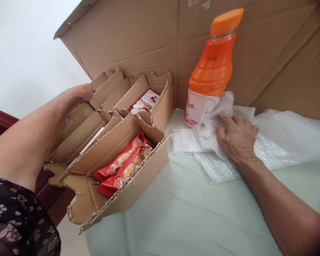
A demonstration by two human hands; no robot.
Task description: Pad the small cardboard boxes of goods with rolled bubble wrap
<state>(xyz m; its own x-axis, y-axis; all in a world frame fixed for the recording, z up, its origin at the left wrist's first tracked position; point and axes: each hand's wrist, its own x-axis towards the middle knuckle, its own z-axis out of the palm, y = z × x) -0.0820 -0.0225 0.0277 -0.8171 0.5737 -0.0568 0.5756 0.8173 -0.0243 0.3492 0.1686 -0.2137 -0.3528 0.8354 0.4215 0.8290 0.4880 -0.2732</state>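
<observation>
Behind my stuff there's a big flattened brown cardboard sheet (138, 39) propped upright like a backdrop, creased all over, with a plain white wall (24, 53) showing to its left. I'm working over a pale green cloth-covered surface (181, 217), and a dark reddish wooden furniture edge (0, 119) peeks out at far left. Light's soft and even.

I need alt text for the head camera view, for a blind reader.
The right hand presses bubble wrap beside an orange bottle, while the left hand touches a cardboard divider tray holding red snack packets.
</observation>
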